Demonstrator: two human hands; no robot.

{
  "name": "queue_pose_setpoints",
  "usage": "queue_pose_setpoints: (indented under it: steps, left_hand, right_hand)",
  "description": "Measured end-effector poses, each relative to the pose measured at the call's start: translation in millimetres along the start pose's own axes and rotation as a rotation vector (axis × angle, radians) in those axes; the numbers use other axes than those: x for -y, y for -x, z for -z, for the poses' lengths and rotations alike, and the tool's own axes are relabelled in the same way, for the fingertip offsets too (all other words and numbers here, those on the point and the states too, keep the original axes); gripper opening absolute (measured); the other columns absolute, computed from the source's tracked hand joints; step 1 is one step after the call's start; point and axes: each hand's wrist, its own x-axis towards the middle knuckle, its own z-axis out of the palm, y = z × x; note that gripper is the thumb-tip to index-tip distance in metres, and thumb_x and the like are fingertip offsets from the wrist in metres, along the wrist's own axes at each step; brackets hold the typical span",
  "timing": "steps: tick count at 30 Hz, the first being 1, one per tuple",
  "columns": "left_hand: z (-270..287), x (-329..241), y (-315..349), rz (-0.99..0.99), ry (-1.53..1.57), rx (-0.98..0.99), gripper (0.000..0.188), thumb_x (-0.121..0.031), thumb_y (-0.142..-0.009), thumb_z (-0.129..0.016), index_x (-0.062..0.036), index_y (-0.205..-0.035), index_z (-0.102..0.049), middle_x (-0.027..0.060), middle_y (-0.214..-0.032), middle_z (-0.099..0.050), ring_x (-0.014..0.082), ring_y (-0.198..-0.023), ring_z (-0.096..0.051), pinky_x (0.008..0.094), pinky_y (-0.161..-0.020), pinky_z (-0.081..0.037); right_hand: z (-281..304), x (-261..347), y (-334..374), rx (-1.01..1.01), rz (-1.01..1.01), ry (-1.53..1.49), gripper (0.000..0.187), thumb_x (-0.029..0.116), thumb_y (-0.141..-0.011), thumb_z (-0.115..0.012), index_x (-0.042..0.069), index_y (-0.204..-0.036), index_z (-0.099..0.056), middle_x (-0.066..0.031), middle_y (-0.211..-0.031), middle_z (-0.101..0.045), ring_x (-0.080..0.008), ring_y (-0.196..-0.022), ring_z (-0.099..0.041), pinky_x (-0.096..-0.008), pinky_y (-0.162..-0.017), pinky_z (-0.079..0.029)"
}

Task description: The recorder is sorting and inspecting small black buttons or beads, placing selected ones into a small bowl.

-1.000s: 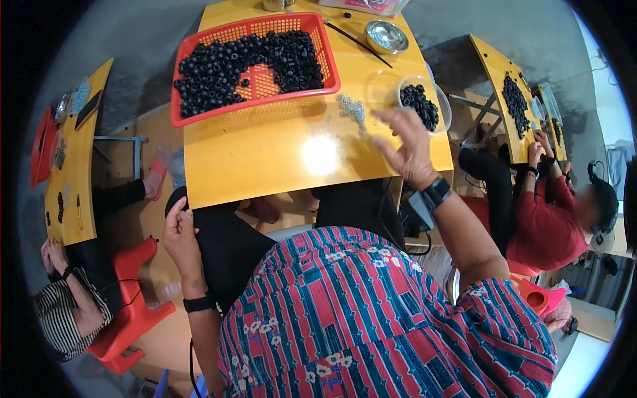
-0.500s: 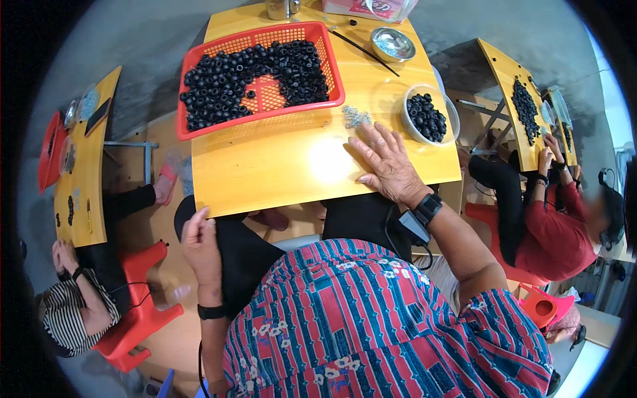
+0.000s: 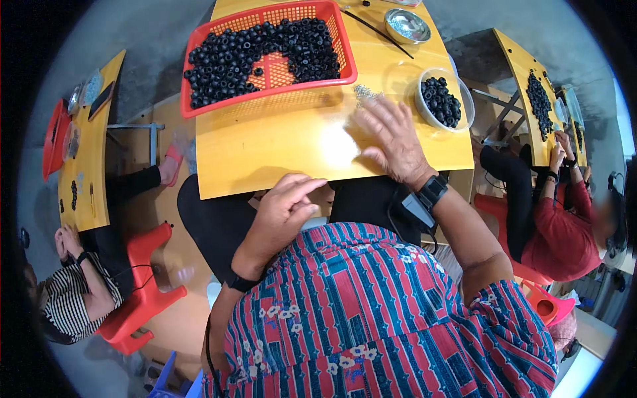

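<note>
My right hand point(image 3: 396, 144) is open over the yellow table point(image 3: 265, 149), its fingers spread and slightly blurred. Just beyond its fingertips lies a small pile of tiny silvery pieces point(image 3: 363, 92). Beside it stands a round clear tub point(image 3: 466, 109) holding black ring-like beads point(image 3: 440, 101). My left hand point(image 3: 282, 213) hovers over my lap near the table's front edge, empty, with fingers stretched to the right and thumb apart. A red plastic basket point(image 3: 269, 93) full of black beads point(image 3: 222, 69) sits farther back, its mesh floor bare in the middle.
A metal bowl point(image 3: 407, 26) with small shiny bits and a thin dark stick point(image 3: 378, 31) lie at the back right. Co-workers sit at yellow tables on the left point(image 3: 86, 159) and right point(image 3: 514, 73). A red stool point(image 3: 142, 285) stands at left.
My left hand has come from the table's left corner inward to the right, over my lap. My right hand has lifted slightly and stays beside the silvery pile. The view has shifted a little.
</note>
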Motion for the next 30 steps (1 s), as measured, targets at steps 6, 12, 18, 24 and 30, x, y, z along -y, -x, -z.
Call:
queue_pose_setpoints:
  steps: [6, 12, 18, 24, 30]
  left_hand:
    - [-8.5, 6.5, -10.2, -0.015, 0.084, 0.124, 0.047, -0.002, -0.079, -0.055, -0.001, -0.126, -0.05, 0.0098, -0.119, -0.048, 0.0065, -0.074, -0.051, 0.0192, -0.067, -0.045]
    - [-12.2, 12.0, -9.7, 0.04, 0.194, 0.116, 0.048, -0.001, -0.079, -0.054, -0.0013, -0.127, -0.049, 0.0098, -0.124, -0.046, 0.0058, -0.07, -0.049, 0.0193, -0.066, -0.044]
    - [-14.5, 19.1, -16.2, 0.0, 0.2, 0.097, 0.049, 0.002, -0.08, -0.053, -0.0026, -0.129, -0.049, 0.0094, -0.128, -0.044, 0.005, -0.074, -0.051, 0.0188, -0.069, -0.046]
    - [-12.2, 21.8, -17.5, 0.08, 0.391, 0.083, 0.046, 0.0, -0.084, -0.055, -0.0041, -0.129, -0.049, 0.0084, -0.127, -0.046, 0.0031, -0.068, -0.05, 0.0158, -0.064, -0.045]
    - [7.1, 8.9, -26.2, -0.18, -0.724, -0.503, 0.059, -0.01, -0.078, -0.064, -0.0007, -0.131, -0.042, 0.02, -0.131, -0.042, 0.0284, -0.114, -0.048, 0.0357, -0.095, -0.04]
  right_hand:
    - [-2.0, 19.6, 2.2, 0.3, 0.39, 0.025, 0.065, 0.058, -0.085, -0.036, 0.02, -0.138, -0.038, -0.0008, -0.144, -0.034, -0.0284, -0.132, -0.03, -0.0553, -0.106, -0.019]
    - [-6.2, 15.4, 2.0, 0.323, 0.367, 0.063, 0.07, 0.06, -0.084, -0.037, 0.019, -0.14, -0.032, -0.0024, -0.145, -0.032, -0.0289, -0.132, -0.03, -0.0549, -0.105, -0.02]
    - [-0.8, 11.8, 5.7, 0.145, 0.18, -0.079, 0.065, 0.049, -0.085, -0.048, 0.014, -0.138, -0.035, -0.0085, -0.143, -0.034, -0.033, -0.13, -0.032, -0.0506, -0.107, -0.021]
    - [-7.5, 12.2, 5.2, 0.145, 0.155, -0.138, 0.065, 0.05, -0.084, -0.051, 0.014, -0.136, -0.038, -0.0097, -0.144, -0.033, -0.0342, -0.131, -0.031, -0.0505, -0.108, -0.02]
    - [-5.9, 8.6, 12.6, -0.007, 0.044, -0.065, 0.068, 0.04, -0.08, -0.062, 0.01, -0.135, -0.038, -0.0136, -0.142, -0.033, -0.0349, -0.131, -0.03, -0.0509, -0.106, -0.022]
